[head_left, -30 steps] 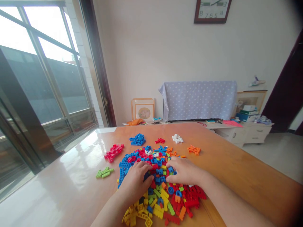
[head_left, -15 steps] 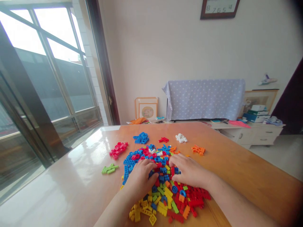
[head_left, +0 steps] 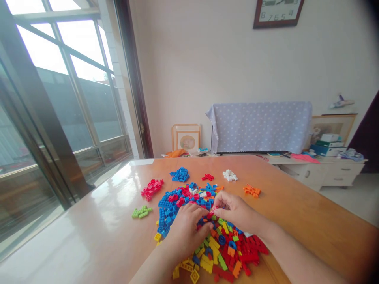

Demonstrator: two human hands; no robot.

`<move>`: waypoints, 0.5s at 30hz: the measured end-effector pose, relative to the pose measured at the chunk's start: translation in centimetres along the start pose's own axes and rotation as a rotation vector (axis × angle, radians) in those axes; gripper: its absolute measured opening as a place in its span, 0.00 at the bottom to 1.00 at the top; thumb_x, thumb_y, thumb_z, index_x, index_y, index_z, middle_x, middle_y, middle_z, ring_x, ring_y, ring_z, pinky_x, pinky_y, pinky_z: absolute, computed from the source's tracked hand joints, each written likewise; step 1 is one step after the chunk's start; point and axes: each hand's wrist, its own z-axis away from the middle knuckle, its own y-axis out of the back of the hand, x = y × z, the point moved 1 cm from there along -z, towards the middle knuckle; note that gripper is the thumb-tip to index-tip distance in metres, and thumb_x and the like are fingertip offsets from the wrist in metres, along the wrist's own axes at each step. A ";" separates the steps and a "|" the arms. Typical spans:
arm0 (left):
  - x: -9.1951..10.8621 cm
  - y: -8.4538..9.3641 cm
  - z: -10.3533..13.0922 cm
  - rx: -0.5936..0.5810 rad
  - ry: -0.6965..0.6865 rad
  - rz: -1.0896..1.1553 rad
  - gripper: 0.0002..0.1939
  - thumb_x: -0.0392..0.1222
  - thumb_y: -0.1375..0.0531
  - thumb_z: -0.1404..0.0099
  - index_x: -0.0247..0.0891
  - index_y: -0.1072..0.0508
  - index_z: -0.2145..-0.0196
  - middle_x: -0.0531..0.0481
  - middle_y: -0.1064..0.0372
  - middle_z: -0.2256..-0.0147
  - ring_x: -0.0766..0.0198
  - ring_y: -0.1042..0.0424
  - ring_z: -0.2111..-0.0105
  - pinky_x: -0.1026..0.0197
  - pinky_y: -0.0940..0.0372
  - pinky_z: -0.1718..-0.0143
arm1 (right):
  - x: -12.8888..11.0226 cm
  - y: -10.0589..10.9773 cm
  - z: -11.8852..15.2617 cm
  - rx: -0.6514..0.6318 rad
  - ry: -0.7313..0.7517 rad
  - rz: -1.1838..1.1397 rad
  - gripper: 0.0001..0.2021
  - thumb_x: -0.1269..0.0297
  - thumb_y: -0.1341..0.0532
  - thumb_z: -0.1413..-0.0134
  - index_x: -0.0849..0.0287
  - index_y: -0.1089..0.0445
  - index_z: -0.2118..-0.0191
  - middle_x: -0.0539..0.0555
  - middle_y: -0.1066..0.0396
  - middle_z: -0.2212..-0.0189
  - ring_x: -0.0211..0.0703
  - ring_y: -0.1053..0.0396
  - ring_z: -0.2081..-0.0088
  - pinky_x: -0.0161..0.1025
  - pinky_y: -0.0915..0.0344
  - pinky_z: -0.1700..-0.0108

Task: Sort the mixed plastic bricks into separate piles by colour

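We count two hands over one mixed heap of bricks [head_left: 219, 262]. The left hand [head_left: 189, 225] is partly open, fingers curved and thumb apart, resting over the heap's left side; whether anything lies under its palm we cannot tell. The right hand [head_left: 237, 211] has its grip nearly closed, thumb and forefinger pinching one small red brick [head_left: 211, 215] above the heap's middle, near the left fingertips.

Around the heap's far and left sides we record six separate piles: one lime green pile [head_left: 142, 212], one pinkish-red pile [head_left: 152, 189], one blue pile [head_left: 179, 174], one small red pile [head_left: 207, 177], one white pile [head_left: 230, 175] and one orange pile [head_left: 252, 191]. The heap itself (too tangled for us to count by piece) shows blue, red, yellow, green, orange and white.

The counter [head_left: 103, 232] is glossy brown wood, with glare on the left. In the room we note one wall clock [head_left: 278, 15], one dotted cloth [head_left: 262, 126], one white cabinet [head_left: 328, 173] and large windows [head_left: 85, 86] at left.
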 end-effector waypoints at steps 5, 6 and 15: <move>0.0 0.2 -0.1 0.037 0.015 -0.032 0.11 0.43 0.46 0.26 0.43 0.24 0.61 0.47 0.25 0.62 0.55 0.29 0.58 0.53 0.37 0.55 | -0.2 -0.9 0.1 0.002 0.000 0.026 0.06 0.61 0.37 0.43 0.57 0.31 0.63 0.47 0.32 0.70 0.38 0.35 0.66 0.34 0.37 0.63; -0.1 0.2 -0.1 0.041 0.019 -0.037 0.12 0.43 0.47 0.25 0.42 0.24 0.61 0.47 0.26 0.63 0.55 0.29 0.58 0.53 0.38 0.55 | -0.3 -0.8 0.1 0.004 -0.010 0.054 0.05 0.61 0.37 0.43 0.57 0.29 0.63 0.47 0.31 0.70 0.38 0.35 0.67 0.34 0.37 0.63; -1.1 0.2 0.0 0.097 0.046 -0.028 0.11 0.44 0.46 0.26 0.45 0.24 0.57 0.48 0.25 0.60 0.54 0.29 0.56 0.52 0.37 0.52 | -0.3 0.3 -0.2 -0.004 -0.052 0.257 0.07 0.62 0.38 0.44 0.56 0.23 0.66 0.48 0.25 0.72 0.39 0.32 0.70 0.33 0.38 0.67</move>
